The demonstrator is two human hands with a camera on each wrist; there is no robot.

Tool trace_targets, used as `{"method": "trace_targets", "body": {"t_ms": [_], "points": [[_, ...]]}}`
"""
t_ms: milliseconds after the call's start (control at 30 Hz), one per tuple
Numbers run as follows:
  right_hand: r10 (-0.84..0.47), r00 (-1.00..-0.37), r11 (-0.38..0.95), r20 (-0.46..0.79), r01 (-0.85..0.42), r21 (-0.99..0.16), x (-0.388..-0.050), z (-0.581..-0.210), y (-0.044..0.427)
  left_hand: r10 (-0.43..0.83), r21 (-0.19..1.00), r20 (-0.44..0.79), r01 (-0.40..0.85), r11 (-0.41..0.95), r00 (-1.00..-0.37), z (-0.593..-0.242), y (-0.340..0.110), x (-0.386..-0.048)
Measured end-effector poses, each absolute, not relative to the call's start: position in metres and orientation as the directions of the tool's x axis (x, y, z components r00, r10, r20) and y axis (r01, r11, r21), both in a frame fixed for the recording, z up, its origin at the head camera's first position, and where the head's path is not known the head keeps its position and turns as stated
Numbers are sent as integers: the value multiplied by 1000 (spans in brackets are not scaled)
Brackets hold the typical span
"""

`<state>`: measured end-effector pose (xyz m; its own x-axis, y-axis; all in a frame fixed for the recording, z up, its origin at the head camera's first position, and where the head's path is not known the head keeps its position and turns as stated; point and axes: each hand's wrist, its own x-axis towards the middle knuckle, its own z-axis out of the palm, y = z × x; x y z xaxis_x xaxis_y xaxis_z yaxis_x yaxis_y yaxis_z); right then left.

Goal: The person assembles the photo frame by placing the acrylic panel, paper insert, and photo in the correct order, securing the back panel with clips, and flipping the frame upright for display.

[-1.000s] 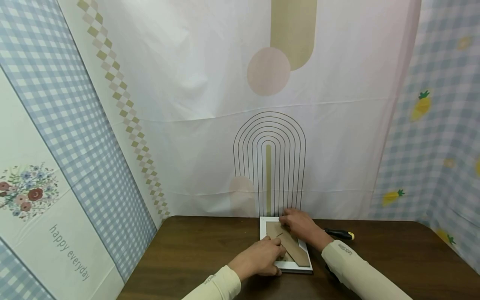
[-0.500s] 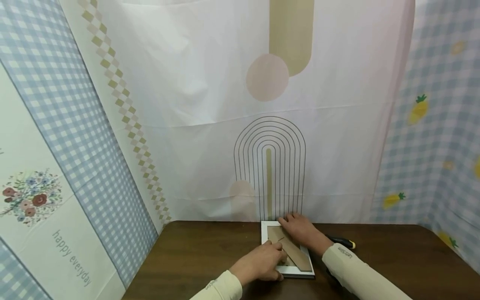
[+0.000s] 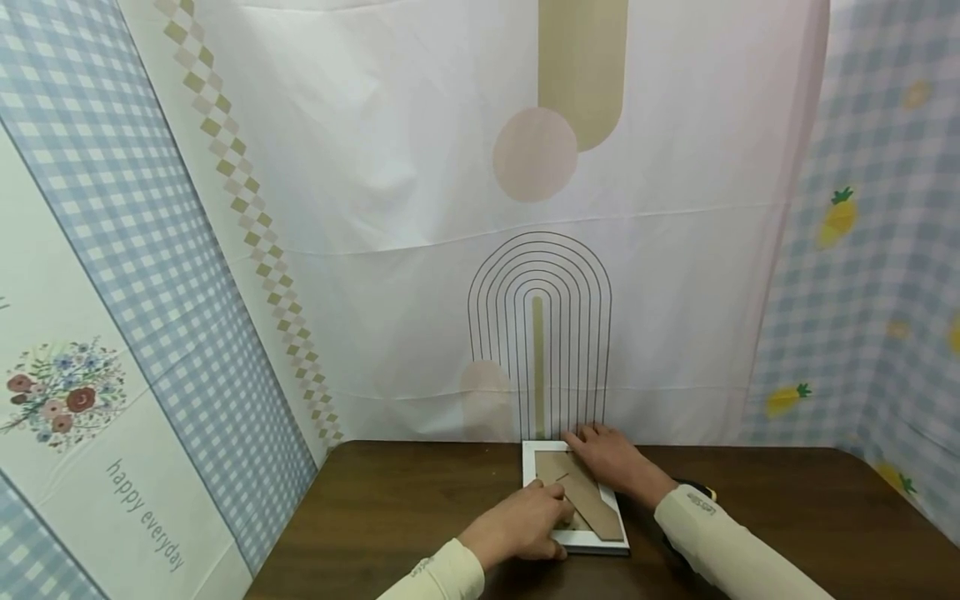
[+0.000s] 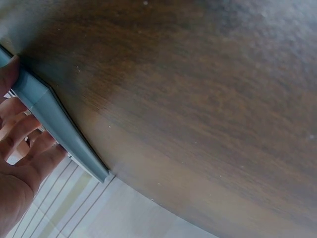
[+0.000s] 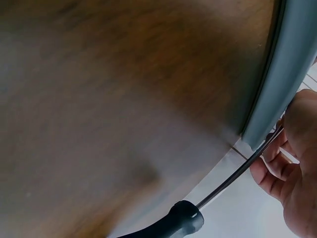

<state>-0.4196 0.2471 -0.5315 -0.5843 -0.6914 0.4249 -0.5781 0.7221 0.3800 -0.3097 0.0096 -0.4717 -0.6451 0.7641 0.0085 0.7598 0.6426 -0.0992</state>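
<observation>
A white picture frame [image 3: 529, 471] lies on the table with its brown backing board [image 3: 551, 463] upward; a brown strip, seemingly the stand, slants across the back. My left hand [image 3: 525, 521] grips the frame at its near left corner, thumb on the outer edge [image 4: 59, 121] and fingers bent over the back. My right hand [image 3: 611, 458] is at the far right corner. In the right wrist view, a screwdriver [image 5: 185, 218] with a dark handle has its thin shaft [image 5: 233, 178] running between the right thumb and fingers. Its tip is hidden.
The dark wooden table [image 3: 405, 500] meets a patterned white cloth [image 3: 405, 333] just behind the frame. Blue checked cloths hang at left and right. The right forearm covers part of the screwdriver handle in the head view.
The head view has tilted slightly up since a second ago. My right hand has shifted a little to the right, covering more of the screwdriver handle. The left hand stays on the frame.
</observation>
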Motion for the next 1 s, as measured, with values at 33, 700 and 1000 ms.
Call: {"method": "trace_targets", "body": {"t_ms": [33, 700, 1000], "points": [[-683, -611, 731, 400, -580, 360, -413, -524, 245, 764, -97, 6, 760, 643, -645, -471, 10, -310], [-723, -574, 664, 385, -731, 157, -381, -503, 254, 770, -90, 26, 766, 637, -637, -474, 8, -309], [-688, -677, 709, 263, -704, 41, -363, -487, 249, 778, -80, 37, 774, 628, -627, -473, 7, -311]]}}
